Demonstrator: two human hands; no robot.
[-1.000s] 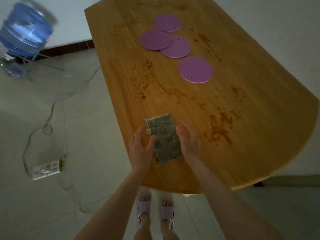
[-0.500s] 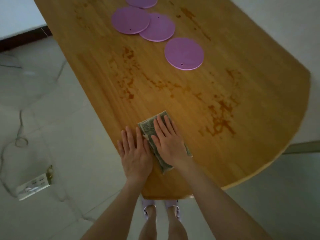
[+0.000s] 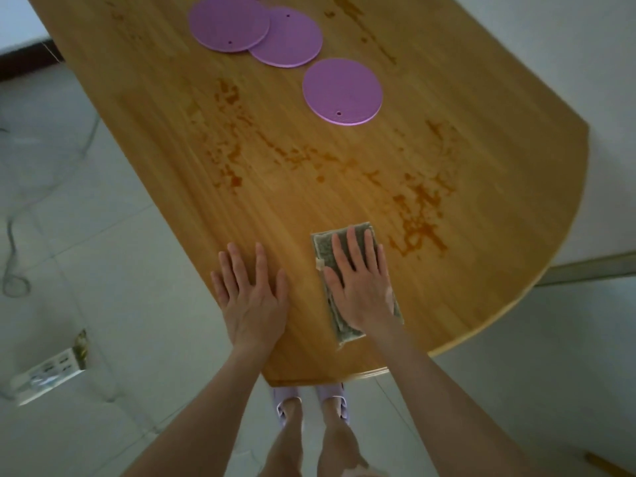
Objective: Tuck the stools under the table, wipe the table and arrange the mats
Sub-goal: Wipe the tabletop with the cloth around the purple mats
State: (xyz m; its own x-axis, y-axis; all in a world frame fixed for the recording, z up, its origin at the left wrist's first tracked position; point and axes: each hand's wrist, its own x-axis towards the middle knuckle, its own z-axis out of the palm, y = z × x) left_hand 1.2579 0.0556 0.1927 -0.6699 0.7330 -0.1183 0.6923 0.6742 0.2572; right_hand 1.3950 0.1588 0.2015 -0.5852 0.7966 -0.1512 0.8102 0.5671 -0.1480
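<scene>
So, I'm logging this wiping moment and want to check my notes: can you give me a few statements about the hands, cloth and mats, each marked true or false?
1. The right hand lies flat on the cloth. True.
2. The left hand grips a mat. False: it rests flat on the bare table and holds nothing.
3. The far-left mat overlaps the middle mat. True.
4. The nearest mat touches the cloth. False: they lie apart, with stained wood between them.
5. Brown stains mark the table just right of the cloth. True.
</scene>
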